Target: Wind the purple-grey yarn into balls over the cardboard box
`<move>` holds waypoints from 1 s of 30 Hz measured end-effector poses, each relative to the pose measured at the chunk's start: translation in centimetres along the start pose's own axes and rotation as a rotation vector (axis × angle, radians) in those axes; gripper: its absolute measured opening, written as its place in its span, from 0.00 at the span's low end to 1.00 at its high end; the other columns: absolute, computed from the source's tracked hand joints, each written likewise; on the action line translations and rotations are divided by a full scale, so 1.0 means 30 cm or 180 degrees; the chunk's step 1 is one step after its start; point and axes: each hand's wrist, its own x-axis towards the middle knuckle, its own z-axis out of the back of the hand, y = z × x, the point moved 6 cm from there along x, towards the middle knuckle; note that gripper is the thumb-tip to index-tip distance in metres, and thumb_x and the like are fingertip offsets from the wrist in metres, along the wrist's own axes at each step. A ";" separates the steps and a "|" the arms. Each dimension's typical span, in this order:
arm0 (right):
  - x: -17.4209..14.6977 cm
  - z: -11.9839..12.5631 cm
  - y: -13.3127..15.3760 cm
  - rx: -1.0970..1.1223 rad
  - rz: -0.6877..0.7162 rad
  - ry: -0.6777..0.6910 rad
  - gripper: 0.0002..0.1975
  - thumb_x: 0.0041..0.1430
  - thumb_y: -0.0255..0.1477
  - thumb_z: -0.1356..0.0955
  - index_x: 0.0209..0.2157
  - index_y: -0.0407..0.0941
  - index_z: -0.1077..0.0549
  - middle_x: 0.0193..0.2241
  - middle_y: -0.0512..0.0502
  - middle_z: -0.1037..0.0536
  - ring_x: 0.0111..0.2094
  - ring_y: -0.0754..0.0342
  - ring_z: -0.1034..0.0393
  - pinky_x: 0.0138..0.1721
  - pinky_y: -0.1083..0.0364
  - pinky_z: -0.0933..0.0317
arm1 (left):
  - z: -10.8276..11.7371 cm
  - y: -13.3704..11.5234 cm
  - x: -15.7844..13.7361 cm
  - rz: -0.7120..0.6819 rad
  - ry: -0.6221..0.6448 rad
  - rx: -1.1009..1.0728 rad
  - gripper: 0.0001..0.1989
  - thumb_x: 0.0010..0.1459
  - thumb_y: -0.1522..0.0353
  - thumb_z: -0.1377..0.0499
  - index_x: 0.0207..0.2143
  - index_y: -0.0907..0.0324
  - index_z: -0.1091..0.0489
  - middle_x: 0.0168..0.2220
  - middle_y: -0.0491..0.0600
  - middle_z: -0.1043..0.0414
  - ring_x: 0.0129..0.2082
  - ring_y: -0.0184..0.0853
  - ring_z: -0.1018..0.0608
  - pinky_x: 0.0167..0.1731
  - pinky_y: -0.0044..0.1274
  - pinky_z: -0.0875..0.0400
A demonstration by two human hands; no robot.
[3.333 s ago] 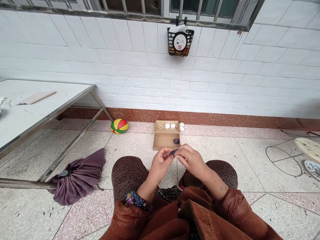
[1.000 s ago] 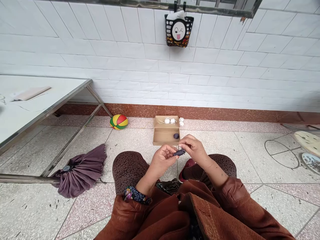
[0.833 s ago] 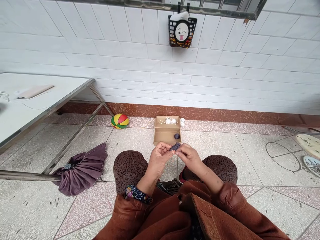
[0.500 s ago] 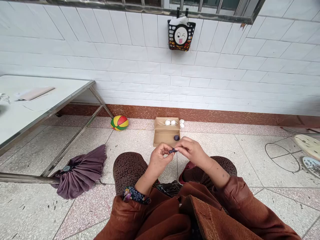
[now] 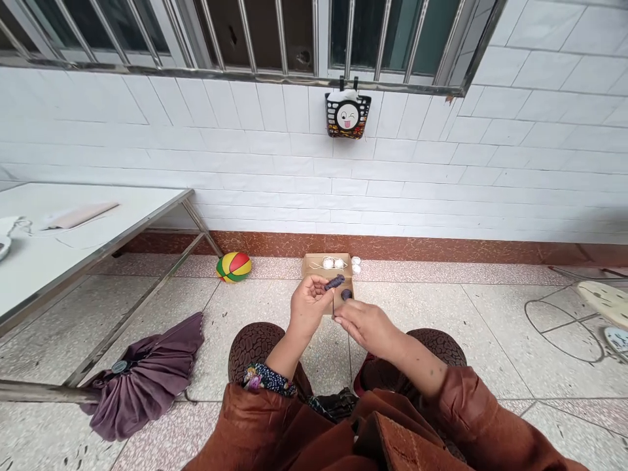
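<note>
My left hand (image 5: 308, 306) pinches a small dark purple crocheted piece (image 5: 334, 282), which points up and to the right past the fingertips. Just below and to the right, my right hand (image 5: 369, 325) has its thumb and fingers pressed together. A thin dark line, seemingly a strand of yarn, runs from the piece down to those fingers; whether they also hold a hook cannot be made out. Behind the hands lies an open cardboard box (image 5: 310, 267), partly hidden by them. A dark yarn ball (image 5: 347, 294) sits in its near part, and white yarn balls (image 5: 333, 263) lie in the far part.
More white balls (image 5: 356, 265) lie beside the box. Further left are a striped ball (image 5: 234, 267), a folded purple umbrella (image 5: 147, 379) and a white metal-framed table (image 5: 122, 199). A black basket (image 5: 347, 116) hangs from the window bars. To the right stands a wire-framed stool (image 5: 606, 302).
My right hand has moved down, away from the crocheted piece, drawing out a strand. More of the piece shows in my left hand. The view has tilted up, showing more of the window.
</note>
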 end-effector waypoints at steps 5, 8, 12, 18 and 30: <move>0.145 0.198 -0.064 -0.0076 -0.0046 -0.0469 0.10 0.70 0.32 0.38 0.37 0.46 0.26 0.31 0.46 0.25 0.33 0.53 0.30 0.34 0.56 0.37 | -0.044 -0.036 0.005 -0.0099 0.0688 0.0283 0.09 0.47 0.68 0.31 0.30 0.59 0.26 0.30 0.46 0.27 0.31 0.31 0.25 0.35 0.23 0.31; 0.178 0.201 -0.167 0.0310 -0.0281 -0.0694 0.08 0.67 0.30 0.35 0.34 0.45 0.27 0.30 0.47 0.24 0.34 0.54 0.29 0.36 0.56 0.36 | -0.107 -0.060 -0.004 0.0129 0.1200 -0.0232 0.11 0.45 0.67 0.30 0.31 0.59 0.27 0.32 0.47 0.25 0.32 0.32 0.24 0.36 0.24 0.29; 0.127 0.066 -0.244 0.0612 -0.0591 -0.0787 0.06 0.66 0.28 0.36 0.35 0.45 0.28 0.29 0.49 0.24 0.31 0.54 0.29 0.33 0.57 0.36 | -0.107 -0.056 0.058 0.0060 0.0606 -0.0708 0.13 0.45 0.67 0.29 0.33 0.58 0.27 0.33 0.47 0.25 0.34 0.31 0.23 0.39 0.24 0.29; 0.122 -0.008 -0.218 0.0440 -0.0174 -0.0501 0.08 0.69 0.29 0.38 0.40 0.46 0.27 0.36 0.44 0.22 0.38 0.51 0.27 0.41 0.53 0.34 | -0.075 0.041 0.221 -0.0037 0.0191 -0.0080 0.11 0.45 0.69 0.31 0.32 0.60 0.27 0.29 0.46 0.27 0.29 0.29 0.26 0.34 0.22 0.32; 0.369 0.022 -0.577 0.0917 -0.0355 -0.0679 0.10 0.65 0.30 0.35 0.31 0.45 0.26 0.29 0.47 0.24 0.32 0.53 0.29 0.35 0.56 0.36 | -0.109 0.118 0.339 0.0213 0.0643 -0.0464 0.13 0.45 0.68 0.30 0.32 0.60 0.29 0.30 0.45 0.27 0.31 0.29 0.26 0.37 0.22 0.32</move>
